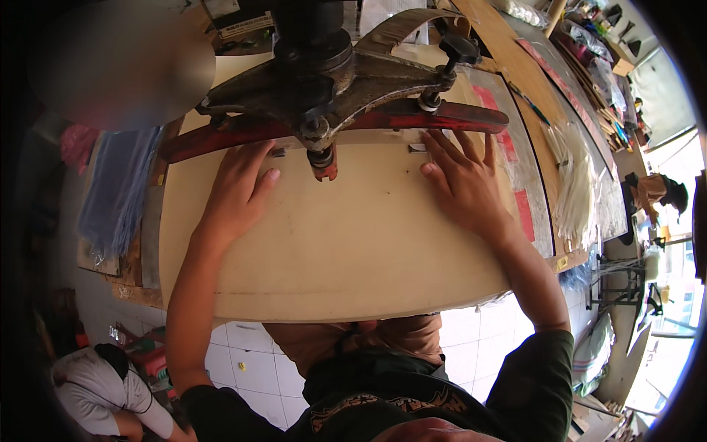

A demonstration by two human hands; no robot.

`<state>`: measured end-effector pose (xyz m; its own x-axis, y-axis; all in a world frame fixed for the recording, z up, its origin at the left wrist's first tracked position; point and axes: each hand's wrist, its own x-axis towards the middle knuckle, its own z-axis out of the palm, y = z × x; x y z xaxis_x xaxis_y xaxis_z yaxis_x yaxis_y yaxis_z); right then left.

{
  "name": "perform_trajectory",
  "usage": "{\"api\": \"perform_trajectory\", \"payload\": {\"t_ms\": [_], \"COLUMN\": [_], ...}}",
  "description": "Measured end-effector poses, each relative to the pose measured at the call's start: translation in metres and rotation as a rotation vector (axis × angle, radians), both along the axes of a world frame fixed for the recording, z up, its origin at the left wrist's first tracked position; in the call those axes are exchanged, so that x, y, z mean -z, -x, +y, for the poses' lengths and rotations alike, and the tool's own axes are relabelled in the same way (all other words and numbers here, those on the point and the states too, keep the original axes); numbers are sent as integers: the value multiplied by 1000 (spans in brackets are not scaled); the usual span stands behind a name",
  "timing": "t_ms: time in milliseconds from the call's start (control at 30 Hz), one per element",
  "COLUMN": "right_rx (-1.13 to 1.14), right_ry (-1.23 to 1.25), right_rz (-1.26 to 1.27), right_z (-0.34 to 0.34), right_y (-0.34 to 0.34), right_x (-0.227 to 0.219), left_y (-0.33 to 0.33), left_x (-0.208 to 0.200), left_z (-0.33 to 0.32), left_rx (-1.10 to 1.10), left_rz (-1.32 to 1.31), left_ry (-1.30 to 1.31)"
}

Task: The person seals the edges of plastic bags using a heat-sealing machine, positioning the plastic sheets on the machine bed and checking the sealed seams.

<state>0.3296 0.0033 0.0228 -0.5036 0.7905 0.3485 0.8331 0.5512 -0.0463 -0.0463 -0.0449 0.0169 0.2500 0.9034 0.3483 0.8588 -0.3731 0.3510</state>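
A large cream-coloured sheet point(331, 236) lies flat on the worktable in front of me. Above its far part stands a dark metal press head point(317, 88) with a long red bar point(383, 121) across it and a small notched red tip point(324, 168) pointing down. My left hand point(239, 183) rests on the sheet at the left, thumb apart, its fingertips partly hidden at the bar. On the right, my right hand point(468, 177) lies flat with fingers spread, their tips close to the bar. Small dark pieces lie beside the left fingers point(278, 153) and the right fingers point(417, 148).
Bluish clear plastic strips point(118, 191) hang at the left edge, and a bundle of whitish strips point(573, 184) lies at the right. A pen point(529, 102) rests beyond the right hand. Another person point(110, 390) bends at the lower left; a further person point(655, 193) is far right.
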Motion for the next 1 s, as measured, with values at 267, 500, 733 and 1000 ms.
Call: {"api": "perform_trajectory", "payload": {"t_ms": [267, 500, 733, 1000], "right_rx": [-28, -32, -27, -3], "right_ry": [-76, -104, 23, 36], "right_rz": [-54, -140, -94, -129], "right_z": [-2, -3, 0, -5], "right_y": [0, -1, 2, 2], "right_x": [-2, -12, -14, -16], "left_y": [-2, -3, 6, -1], "left_x": [-4, -10, -5, -10], "left_z": [-1, -2, -3, -8], "left_rx": [-8, -1, 21, -7], "left_rz": [19, 188, 100, 158], "left_ry": [0, -44, -23, -40]}}
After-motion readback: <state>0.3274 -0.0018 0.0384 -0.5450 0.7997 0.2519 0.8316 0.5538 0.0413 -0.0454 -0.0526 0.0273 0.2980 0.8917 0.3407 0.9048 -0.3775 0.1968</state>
